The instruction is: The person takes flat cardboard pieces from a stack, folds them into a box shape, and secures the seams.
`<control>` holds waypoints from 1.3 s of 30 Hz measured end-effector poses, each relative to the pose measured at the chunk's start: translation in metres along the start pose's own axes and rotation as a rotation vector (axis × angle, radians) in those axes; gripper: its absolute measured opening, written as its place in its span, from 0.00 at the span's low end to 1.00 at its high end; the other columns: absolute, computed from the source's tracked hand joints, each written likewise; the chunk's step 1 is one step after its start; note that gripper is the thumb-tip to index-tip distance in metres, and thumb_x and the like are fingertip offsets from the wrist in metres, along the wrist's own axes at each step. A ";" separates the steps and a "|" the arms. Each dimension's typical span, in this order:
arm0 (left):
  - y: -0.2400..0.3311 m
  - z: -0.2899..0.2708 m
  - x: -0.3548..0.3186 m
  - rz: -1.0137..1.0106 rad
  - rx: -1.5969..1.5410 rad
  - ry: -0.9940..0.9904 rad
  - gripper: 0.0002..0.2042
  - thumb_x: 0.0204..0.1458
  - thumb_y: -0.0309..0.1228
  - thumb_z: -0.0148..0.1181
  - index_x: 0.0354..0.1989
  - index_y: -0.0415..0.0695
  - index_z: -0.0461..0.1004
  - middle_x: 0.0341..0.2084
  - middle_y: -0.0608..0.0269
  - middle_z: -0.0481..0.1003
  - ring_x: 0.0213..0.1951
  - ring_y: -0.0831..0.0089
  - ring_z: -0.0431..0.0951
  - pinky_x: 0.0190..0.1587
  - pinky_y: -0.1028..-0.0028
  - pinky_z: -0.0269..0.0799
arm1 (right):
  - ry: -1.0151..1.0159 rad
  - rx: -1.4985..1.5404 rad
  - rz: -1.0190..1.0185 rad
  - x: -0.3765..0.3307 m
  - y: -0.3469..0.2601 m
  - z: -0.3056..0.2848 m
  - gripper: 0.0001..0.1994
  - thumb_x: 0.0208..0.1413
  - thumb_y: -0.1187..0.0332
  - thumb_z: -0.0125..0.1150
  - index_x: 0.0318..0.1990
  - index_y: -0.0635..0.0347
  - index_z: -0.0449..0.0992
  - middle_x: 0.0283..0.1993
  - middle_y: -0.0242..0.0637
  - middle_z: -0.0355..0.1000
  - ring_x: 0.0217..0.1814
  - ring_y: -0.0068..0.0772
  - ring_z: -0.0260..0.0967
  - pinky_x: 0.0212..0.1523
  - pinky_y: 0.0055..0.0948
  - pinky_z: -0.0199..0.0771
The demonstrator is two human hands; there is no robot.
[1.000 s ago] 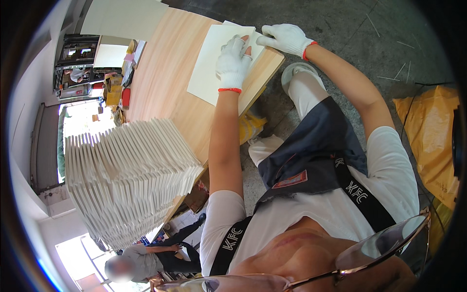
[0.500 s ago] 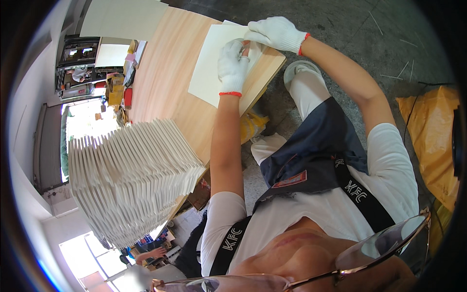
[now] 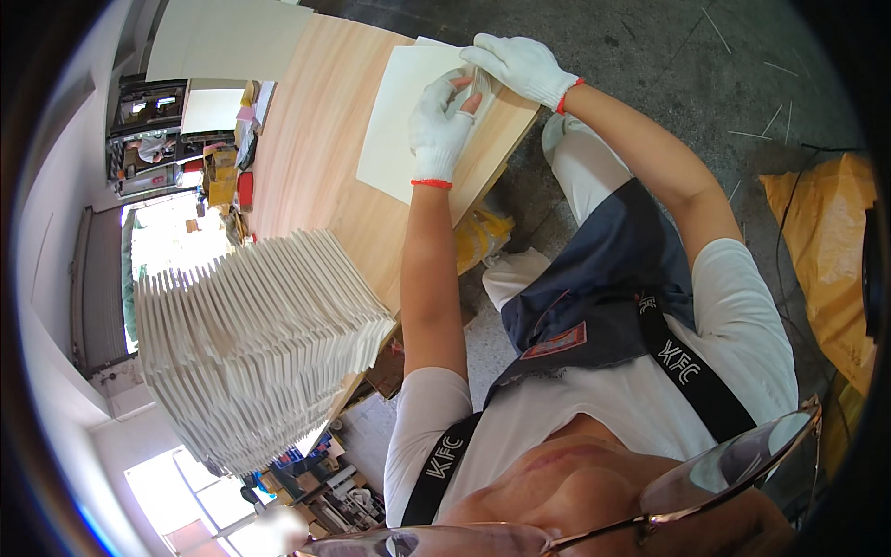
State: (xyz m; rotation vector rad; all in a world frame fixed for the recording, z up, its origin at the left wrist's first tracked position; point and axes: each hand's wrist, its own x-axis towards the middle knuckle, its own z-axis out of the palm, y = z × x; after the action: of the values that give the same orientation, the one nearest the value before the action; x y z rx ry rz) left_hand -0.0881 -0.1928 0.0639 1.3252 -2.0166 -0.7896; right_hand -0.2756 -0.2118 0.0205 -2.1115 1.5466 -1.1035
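Note:
My left hand (image 3: pixel 438 123) wears a white knit glove with a red cuff; its bare thumb and fingertip show. It rests over a white sheet (image 3: pixel 388 148) lying on the wooden table, thumb and finger spread apart with nothing gripped between them. My right hand (image 3: pixel 524 69), gloved the same way, is closed at the sheet's far right corner, by the table's edge. A raised, greyish flap or fold shows between the two hands; what it is exactly I cannot make out. Another pale sheet edge peeks out beneath the first.
A tall stack of white folded sheets or panels (image 3: pixel 269 325) stands at the left end of the wooden table (image 3: pixel 320 121). A large pale board (image 3: pixel 227 42) lies farther off. Yellow sacking (image 3: pixel 826 269) is at the right, and thin white strips (image 3: pixel 768 121) litter the floor.
My left hand has drawn slightly left, its thumb and finger parting from a closer pinch. My right hand stays at the corner. Another person's arm at the lower left has gone from view.

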 end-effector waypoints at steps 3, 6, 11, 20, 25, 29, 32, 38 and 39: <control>0.000 -0.001 0.001 0.007 0.061 -0.003 0.15 0.50 0.32 0.65 0.47 0.44 0.77 0.50 0.57 0.75 0.49 0.63 0.77 0.51 0.69 0.72 | -0.003 -0.018 -0.014 0.001 0.001 0.000 0.13 0.65 0.56 0.39 0.47 0.43 0.71 0.39 0.36 0.71 0.38 0.44 0.73 0.40 0.41 0.71; 0.001 0.001 0.000 0.046 0.082 0.055 0.15 0.52 0.32 0.62 0.49 0.46 0.76 0.48 0.56 0.76 0.49 0.62 0.78 0.50 0.69 0.73 | 0.019 -0.028 -0.038 0.000 0.003 0.002 0.13 0.65 0.56 0.39 0.47 0.43 0.71 0.38 0.36 0.71 0.38 0.43 0.72 0.40 0.41 0.71; 0.003 0.004 -0.002 0.179 0.171 0.136 0.14 0.54 0.31 0.58 0.50 0.53 0.75 0.41 0.55 0.78 0.44 0.59 0.79 0.46 0.68 0.73 | 0.025 -0.079 -0.064 -0.003 0.000 0.001 0.12 0.65 0.56 0.39 0.46 0.41 0.70 0.37 0.36 0.70 0.36 0.43 0.72 0.38 0.40 0.71; 0.006 0.003 -0.004 0.059 0.258 0.031 0.14 0.51 0.35 0.63 0.47 0.55 0.76 0.36 0.57 0.76 0.37 0.61 0.78 0.42 0.67 0.73 | 0.022 -0.042 -0.053 -0.004 -0.002 -0.003 0.12 0.65 0.54 0.39 0.45 0.42 0.70 0.36 0.35 0.71 0.35 0.43 0.73 0.37 0.41 0.71; 0.010 0.004 -0.003 0.068 0.208 0.014 0.14 0.53 0.27 0.62 0.49 0.45 0.76 0.32 0.66 0.75 0.34 0.80 0.70 0.41 0.77 0.68 | 0.055 0.012 -0.034 -0.004 0.000 -0.001 0.13 0.66 0.52 0.39 0.42 0.45 0.69 0.33 0.38 0.71 0.34 0.45 0.73 0.36 0.42 0.70; 0.008 0.003 -0.003 0.054 0.197 0.020 0.14 0.54 0.27 0.62 0.49 0.45 0.76 0.32 0.66 0.74 0.34 0.80 0.69 0.41 0.77 0.68 | 0.047 0.026 -0.014 -0.005 -0.006 -0.005 0.15 0.65 0.50 0.39 0.41 0.46 0.69 0.31 0.39 0.72 0.35 0.45 0.73 0.36 0.42 0.70; 0.013 0.002 -0.004 0.019 0.204 0.002 0.14 0.54 0.27 0.62 0.50 0.45 0.75 0.33 0.65 0.75 0.36 0.78 0.71 0.43 0.76 0.68 | 0.032 0.028 0.003 -0.004 -0.005 -0.005 0.15 0.66 0.51 0.39 0.42 0.46 0.69 0.33 0.39 0.71 0.35 0.45 0.73 0.37 0.42 0.70; 0.027 0.001 -0.008 0.057 0.218 0.051 0.14 0.58 0.29 0.54 0.52 0.46 0.75 0.44 0.55 0.78 0.48 0.65 0.76 0.53 0.70 0.68 | 0.068 0.042 -0.029 -0.007 -0.003 -0.003 0.15 0.66 0.50 0.38 0.41 0.47 0.69 0.32 0.40 0.71 0.34 0.44 0.73 0.37 0.41 0.70; 0.033 0.001 -0.009 0.040 0.222 0.057 0.14 0.59 0.29 0.53 0.53 0.47 0.75 0.46 0.53 0.77 0.50 0.63 0.76 0.54 0.69 0.68 | 0.055 0.046 -0.009 -0.007 -0.004 -0.004 0.15 0.66 0.51 0.38 0.41 0.47 0.69 0.32 0.39 0.71 0.34 0.44 0.73 0.37 0.41 0.70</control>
State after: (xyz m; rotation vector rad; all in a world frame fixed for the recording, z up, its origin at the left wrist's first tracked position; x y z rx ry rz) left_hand -0.1046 -0.1736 0.0867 1.4069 -2.1260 -0.5152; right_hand -0.2765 -0.2033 0.0227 -2.0766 1.5224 -1.1975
